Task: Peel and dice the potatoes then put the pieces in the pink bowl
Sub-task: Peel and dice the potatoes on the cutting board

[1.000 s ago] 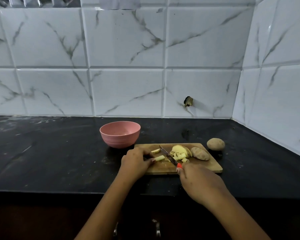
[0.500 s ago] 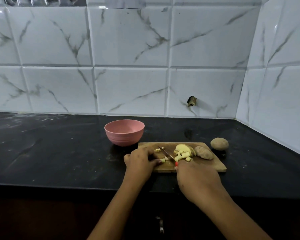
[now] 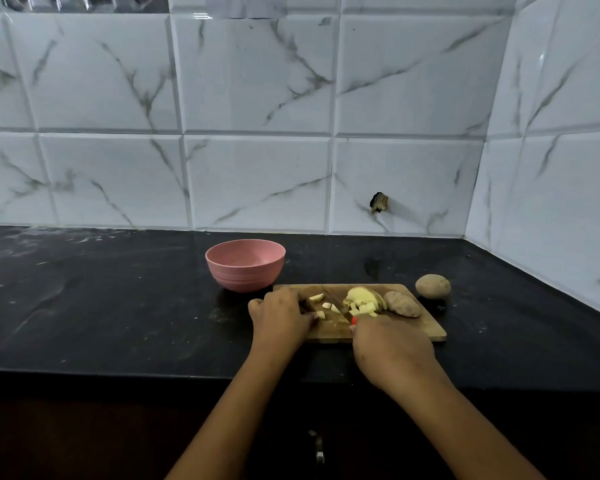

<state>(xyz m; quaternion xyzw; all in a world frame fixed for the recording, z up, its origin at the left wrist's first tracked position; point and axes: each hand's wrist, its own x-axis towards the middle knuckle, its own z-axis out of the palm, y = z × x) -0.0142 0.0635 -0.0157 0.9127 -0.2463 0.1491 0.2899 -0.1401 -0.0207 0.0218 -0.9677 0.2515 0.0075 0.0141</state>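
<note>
Gripping a red-handled knife, right hand — left hand pinching a pale potato piece on wooden board

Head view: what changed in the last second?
The left hand now holds only a stub of its potato strip; the knife in the right hand chopped the rest into small cubes. Grips, pink bowl, board, unpeeled potatoes unchanged.

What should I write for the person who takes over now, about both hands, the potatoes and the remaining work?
Left hand pinches a potato piece on the cutting board.
Right hand grips the knife, blade on the board.
Diced pieces lie mid-board; pink bowl looks empty.
Left: finish dicing, peel and dice the unpeeled potato on the board and the other potato on the counter, fill the bowl.
</note>
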